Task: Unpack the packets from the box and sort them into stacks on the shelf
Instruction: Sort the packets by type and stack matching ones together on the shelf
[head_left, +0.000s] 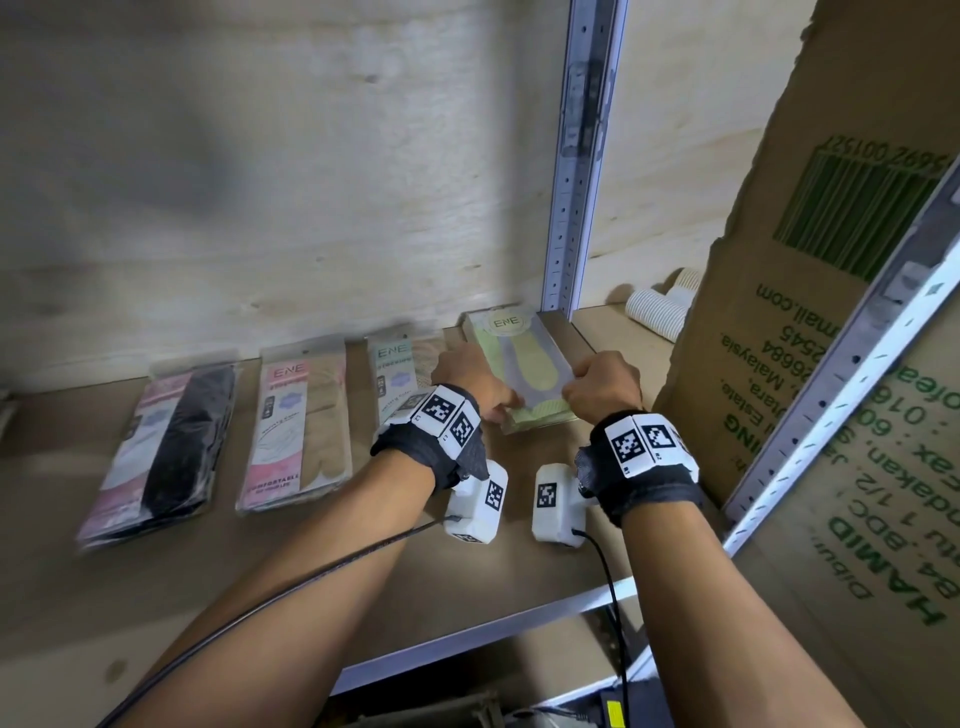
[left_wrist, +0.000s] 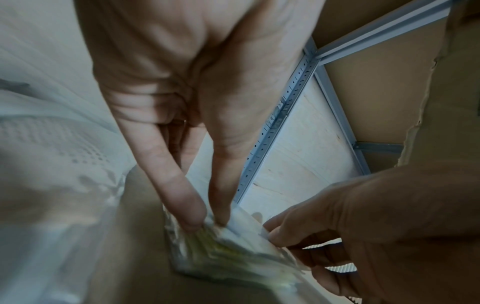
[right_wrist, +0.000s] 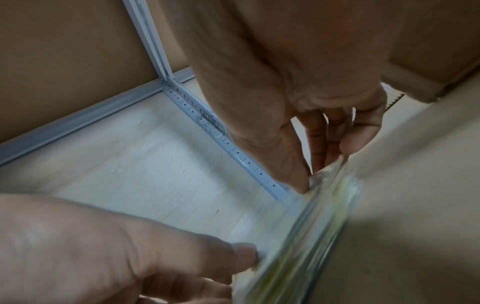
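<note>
A stack of green packets (head_left: 522, 364) lies on the shelf board (head_left: 291, 566) at the right end of a row, close to the upright post. My left hand (head_left: 506, 405) pinches the stack's near left edge and my right hand (head_left: 571, 395) pinches its near right edge. In the left wrist view my left hand (left_wrist: 207, 221) holds the blurred green stack (left_wrist: 228, 253) between thumb and finger. From the right wrist, my right hand (right_wrist: 324, 166) clamps the stack (right_wrist: 311, 236) edge-on. The big cardboard box (head_left: 810, 332) stands at the right.
Three other packet stacks lie in the row: pink-and-black (head_left: 161, 447), pink-and-beige (head_left: 298, 426) and teal-and-beige (head_left: 397, 371). A perforated metal post (head_left: 576, 156) rises behind the green stack. White ribbed cups (head_left: 657, 309) lie behind the box. A plywood wall backs the shelf.
</note>
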